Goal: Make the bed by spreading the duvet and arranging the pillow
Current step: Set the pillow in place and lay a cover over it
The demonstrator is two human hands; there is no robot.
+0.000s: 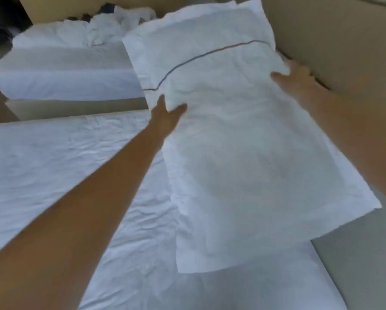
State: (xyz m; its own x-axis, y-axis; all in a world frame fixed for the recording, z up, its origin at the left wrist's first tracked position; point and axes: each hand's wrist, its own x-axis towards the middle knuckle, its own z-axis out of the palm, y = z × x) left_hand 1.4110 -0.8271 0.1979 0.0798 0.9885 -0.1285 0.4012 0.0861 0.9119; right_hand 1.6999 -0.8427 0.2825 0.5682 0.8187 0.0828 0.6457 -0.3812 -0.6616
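Note:
A large white pillow [243, 142] with a thin dark piping line lies lengthwise at the head end of the near bed [53, 166], which is covered in wrinkled white linen. My left hand [167, 113] grips the pillow's left edge, thumb on top. My right hand [297, 79] holds its right edge, close to the beige headboard [335, 36]. The pillow's near corner hangs past the mattress edge on the right.
A second bed [64, 70] stands beyond a narrow gap, with crumpled white bedding and dark items [111, 21] heaped at its far end. A pale base panel [71, 108] shows between the beds. Grey floor or bed frame [355, 265] lies at lower right.

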